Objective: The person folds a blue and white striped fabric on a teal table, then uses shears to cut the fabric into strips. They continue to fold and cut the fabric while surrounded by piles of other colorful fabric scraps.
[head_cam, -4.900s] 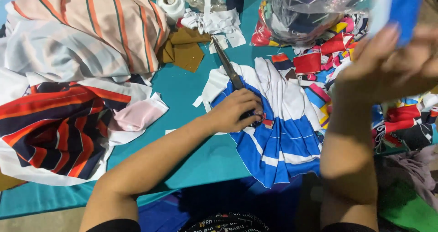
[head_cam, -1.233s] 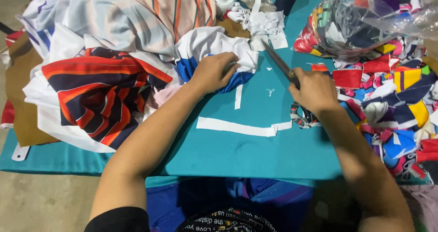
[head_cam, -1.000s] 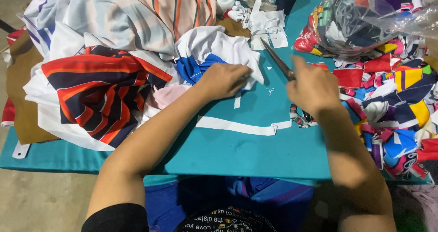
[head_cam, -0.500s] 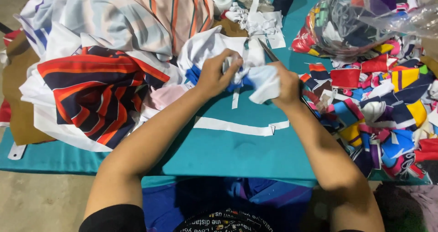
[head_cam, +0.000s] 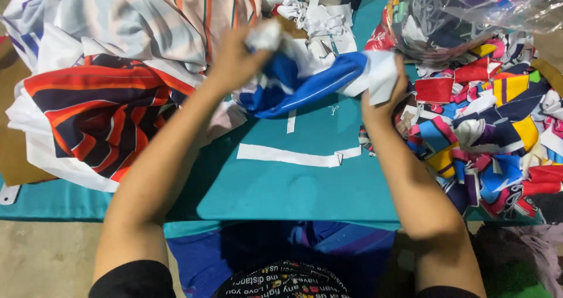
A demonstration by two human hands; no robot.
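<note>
Nearest on the teal bench (head_cam: 264, 192) lies one long white strip (head_cam: 290, 155), running left to right. Just beyond it, one blue-and-white cloth (head_cam: 305, 84) hangs stretched between two hands, long axis crosswise: the left hand (head_cam: 237, 58) is closed on its left end, the right hand (head_cam: 381, 96) clenched on the other (equally near). Past the strip's left, one striped heap (head_cam: 99, 116).

One head-worn camera looks steeply down, close above the teal table (head_cam: 275, 192) and forearms.
</note>
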